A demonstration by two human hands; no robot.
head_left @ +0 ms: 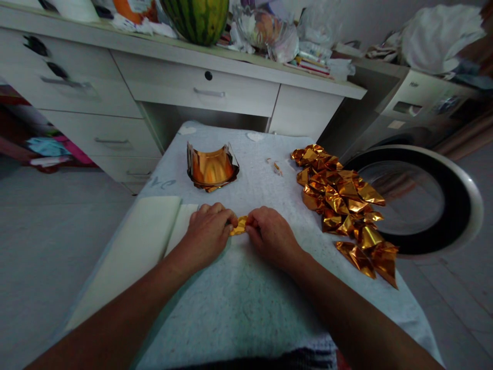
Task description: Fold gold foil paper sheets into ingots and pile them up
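Between my two hands, low over the cloth-covered table, is a small piece of gold foil paper (pixel 239 226). My left hand (pixel 210 228) pinches its left end, and my right hand (pixel 271 234) grips the right end with thumb and fingers. Parts of the piece are hidden under the fingertips. Beyond my left hand stands a curved stack of gold foil sheets (pixel 211 167), bowed upward at its sides. To the right lies a heap of folded gold foil pieces (pixel 339 198), spread along the table's right side.
White paper or cloth (pixel 131 257) lies along the table's (pixel 246 318) left side. Small scraps (pixel 276 167) rest near the middle. A white desk with drawers (pixel 208 92) stands behind, bearing a watermelon (pixel 198 20) and clutter. At right, a washing machine's round door (pixel 416 198) hangs open beside the table.
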